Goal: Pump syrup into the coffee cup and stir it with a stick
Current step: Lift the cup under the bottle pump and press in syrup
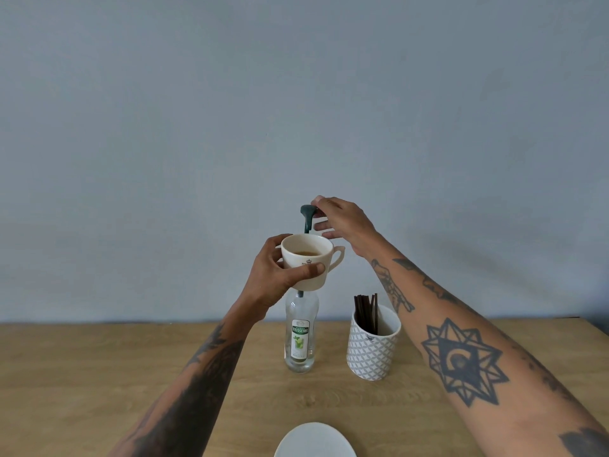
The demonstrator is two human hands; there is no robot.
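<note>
Nearest me a round white saucer [315, 440] waits on the pale wooden table [99, 374]. Further off stand the clear glass syrup bottle [300, 338] and, to its right, a patterned white holder of dark stir sticks [373, 344]. My left hand [280, 275] wraps the cream ceramic coffee cup [308, 260], lifted under the dark green pump head [308, 214]. My right hand [342, 222] rests loosely spread, index fingertip on the pump top. I should centre the rim beneath the spout, keep the cup level, and press straight down slowly so the bottle doesn't tip
</note>
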